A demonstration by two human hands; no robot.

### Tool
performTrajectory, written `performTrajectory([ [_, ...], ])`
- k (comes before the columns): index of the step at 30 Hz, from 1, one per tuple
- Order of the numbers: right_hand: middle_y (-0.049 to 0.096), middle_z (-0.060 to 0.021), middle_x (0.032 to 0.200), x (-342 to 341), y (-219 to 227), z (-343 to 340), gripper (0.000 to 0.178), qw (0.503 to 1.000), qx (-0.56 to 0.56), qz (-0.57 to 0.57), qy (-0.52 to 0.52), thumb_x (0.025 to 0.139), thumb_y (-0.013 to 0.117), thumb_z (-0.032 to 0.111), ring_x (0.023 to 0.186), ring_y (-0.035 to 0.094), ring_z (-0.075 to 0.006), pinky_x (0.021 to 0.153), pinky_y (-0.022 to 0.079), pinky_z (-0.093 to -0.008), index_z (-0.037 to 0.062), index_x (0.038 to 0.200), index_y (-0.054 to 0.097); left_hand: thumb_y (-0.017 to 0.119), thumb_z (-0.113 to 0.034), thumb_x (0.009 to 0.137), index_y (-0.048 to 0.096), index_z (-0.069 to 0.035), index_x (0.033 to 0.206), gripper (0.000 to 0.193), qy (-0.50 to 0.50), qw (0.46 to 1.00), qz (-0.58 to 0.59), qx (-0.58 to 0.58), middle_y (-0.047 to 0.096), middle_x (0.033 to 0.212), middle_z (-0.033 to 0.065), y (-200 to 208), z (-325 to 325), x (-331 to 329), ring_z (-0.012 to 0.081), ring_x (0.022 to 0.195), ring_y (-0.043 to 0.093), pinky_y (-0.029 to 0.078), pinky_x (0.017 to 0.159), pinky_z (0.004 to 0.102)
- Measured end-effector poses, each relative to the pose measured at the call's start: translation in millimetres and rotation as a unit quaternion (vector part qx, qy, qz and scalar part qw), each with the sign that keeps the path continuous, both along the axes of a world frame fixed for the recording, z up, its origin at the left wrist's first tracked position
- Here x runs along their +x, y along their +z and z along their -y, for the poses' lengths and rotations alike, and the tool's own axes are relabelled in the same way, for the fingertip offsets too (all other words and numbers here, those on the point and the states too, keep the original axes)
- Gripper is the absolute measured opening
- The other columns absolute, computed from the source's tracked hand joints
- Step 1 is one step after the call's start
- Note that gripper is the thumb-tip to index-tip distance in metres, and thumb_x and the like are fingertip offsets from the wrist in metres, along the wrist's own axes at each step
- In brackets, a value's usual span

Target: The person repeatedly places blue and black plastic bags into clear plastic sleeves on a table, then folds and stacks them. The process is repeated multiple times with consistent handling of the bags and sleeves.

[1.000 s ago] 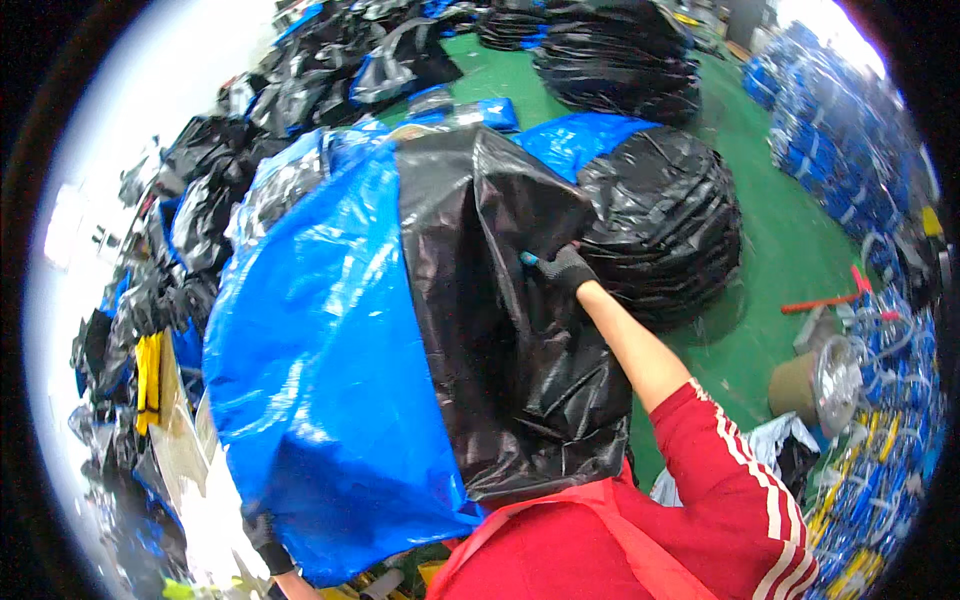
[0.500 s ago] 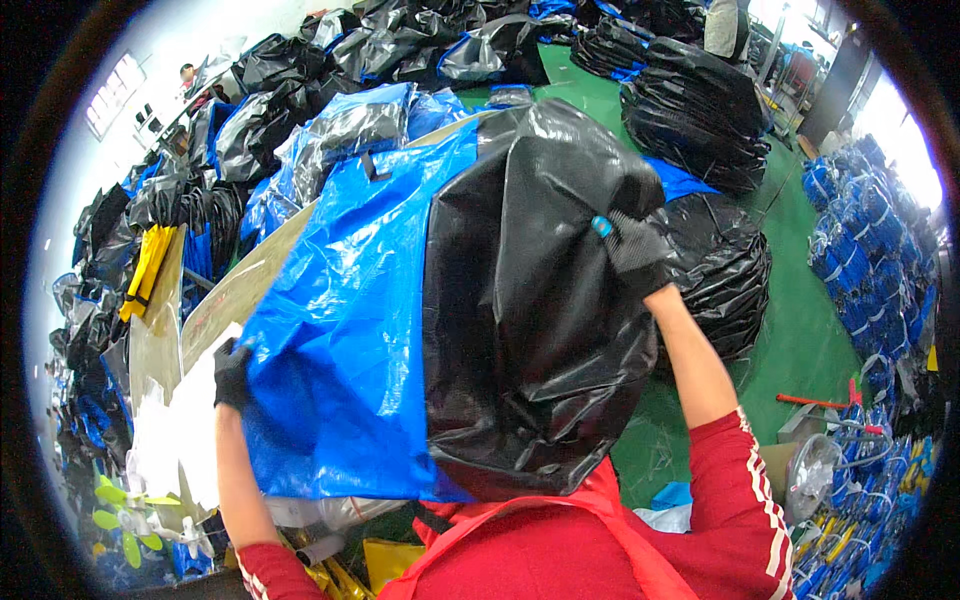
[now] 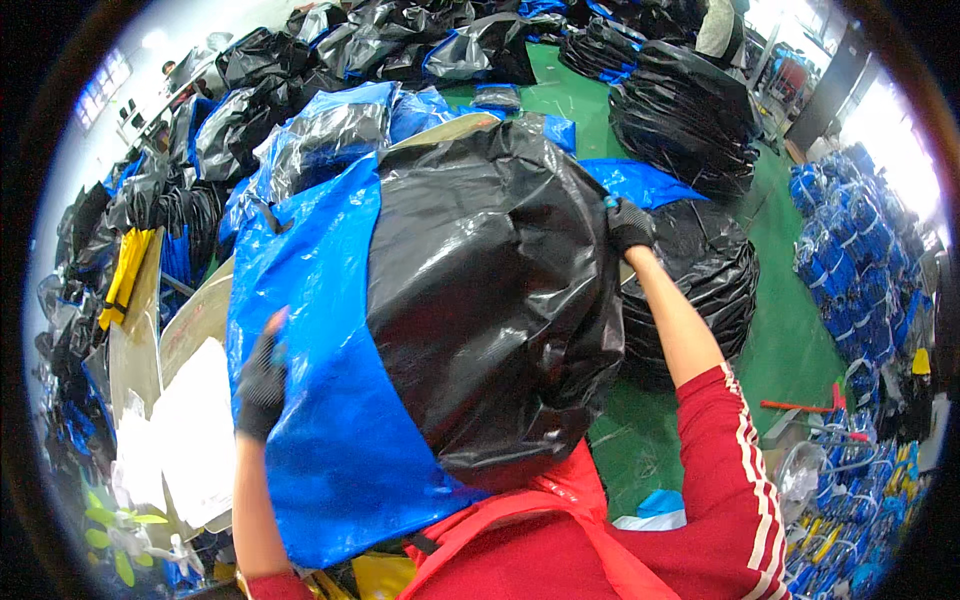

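Observation:
A large plastic tarpaulin bag, black with a blue band (image 3: 330, 440) along its left side, spreads out in front of me and bulges in the middle. My right hand (image 3: 630, 228), in a dark knit glove, is closed on the bag's black right edge. On the blue band lies my left hand (image 3: 262, 390), gloved too, with its fingers stretched out and a bare fingertip showing. Below, the bag's near edge reaches my red apron (image 3: 540, 520).
Pale boards (image 3: 195, 310) lie beneath and left of the bag. Stacks of black bags (image 3: 690, 120) stand on the green floor (image 3: 785, 320) beyond my right hand. Blue bundles (image 3: 860, 250) pile up at right, near a red-handled tool (image 3: 795, 406). A green-bladed fan (image 3: 122, 520) is lower left.
The bag has shifted left and turned, its blue band now narrower. My left hand has gone from gripping the left edge to lying flat on the blue. My right hand is at the black edge.

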State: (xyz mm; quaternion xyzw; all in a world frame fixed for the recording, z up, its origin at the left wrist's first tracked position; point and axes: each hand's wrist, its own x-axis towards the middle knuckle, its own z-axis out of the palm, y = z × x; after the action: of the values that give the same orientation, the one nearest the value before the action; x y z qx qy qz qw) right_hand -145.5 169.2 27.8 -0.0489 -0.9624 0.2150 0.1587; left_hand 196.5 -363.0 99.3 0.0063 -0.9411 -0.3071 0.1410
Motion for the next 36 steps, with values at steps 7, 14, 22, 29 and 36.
performTrajectory([
  [7, 0.065, -0.0244, 0.103, 7.9, 44.0, -31.3, 0.045, 0.994, 0.049, 0.020, 0.092, 0.090, 0.053, 0.044, 0.097, 0.062, -0.0434, 0.086, 0.049, -0.0481, 0.0047, 0.105, 0.067, 0.049, -0.064, 0.086, 0.039, -0.022, 0.146, 0.073, -0.115, 0.944, 0.117, -0.288, 0.019, 0.157, 0.0152, -76.2, -129.3, -148.9, 0.0357, 0.146, 0.012, 0.004, 0.111, 0.0635],
  [14, 0.064, -0.0184, 0.073, -55.6, 104.8, -27.1, 0.047, 0.977, -0.020, 0.124, 0.171, 0.092, 0.048, 0.044, 0.063, 0.063, -0.0271, 0.065, 0.051, -0.0389, 0.0003, 0.090, 0.065, 0.047, -0.053, 0.093, 0.052, -0.010, 0.135, 0.060, -0.110, 0.962, 0.148, -0.199, 0.047, 0.140, 0.0206, -42.0, -154.0, -192.5, 0.0376, 0.133, 0.040, 0.027, 0.110, 0.0498],
  [22, 0.067, -0.0240, 0.090, -56.3, 109.5, 83.5, 0.036, 0.922, 0.114, -0.178, 0.324, 0.083, 0.062, 0.038, 0.082, 0.066, -0.0375, 0.073, 0.051, -0.0466, 0.0058, 0.098, 0.069, 0.043, -0.063, 0.088, 0.035, -0.007, 0.146, 0.081, -0.206, 0.943, -0.035, -0.261, 0.026, 0.153, 0.0232, -105.4, -267.2, -254.6, 0.0392, 0.143, 0.019, 0.011, 0.113, 0.0588],
  [29, 0.065, -0.0246, 0.091, 59.8, 154.4, -29.5, 0.053, 0.967, 0.164, 0.112, 0.159, 0.082, 0.063, 0.053, 0.086, 0.063, -0.0404, 0.071, 0.048, -0.0491, 0.0021, 0.097, 0.057, 0.044, -0.067, 0.086, 0.044, -0.020, 0.143, 0.075, -0.169, 0.952, -0.024, -0.255, 0.028, 0.154, 0.0149, -97.9, -262.6, -261.7, 0.0378, 0.143, 0.019, 0.009, 0.113, 0.0595],
  [36, 0.067, -0.0236, 0.088, 194.8, 96.7, -47.3, 0.055, 0.944, 0.009, 0.202, 0.260, 0.087, 0.061, 0.050, 0.083, 0.065, -0.0353, 0.081, 0.048, -0.0424, -0.0031, 0.100, 0.067, 0.033, -0.062, 0.095, 0.031, -0.017, 0.149, 0.070, -0.304, 0.926, 0.184, 0.123, 0.033, 0.151, 0.0167, -100.2, -291.8, -236.1, 0.0340, 0.141, 0.028, 0.009, 0.115, 0.0532],
])
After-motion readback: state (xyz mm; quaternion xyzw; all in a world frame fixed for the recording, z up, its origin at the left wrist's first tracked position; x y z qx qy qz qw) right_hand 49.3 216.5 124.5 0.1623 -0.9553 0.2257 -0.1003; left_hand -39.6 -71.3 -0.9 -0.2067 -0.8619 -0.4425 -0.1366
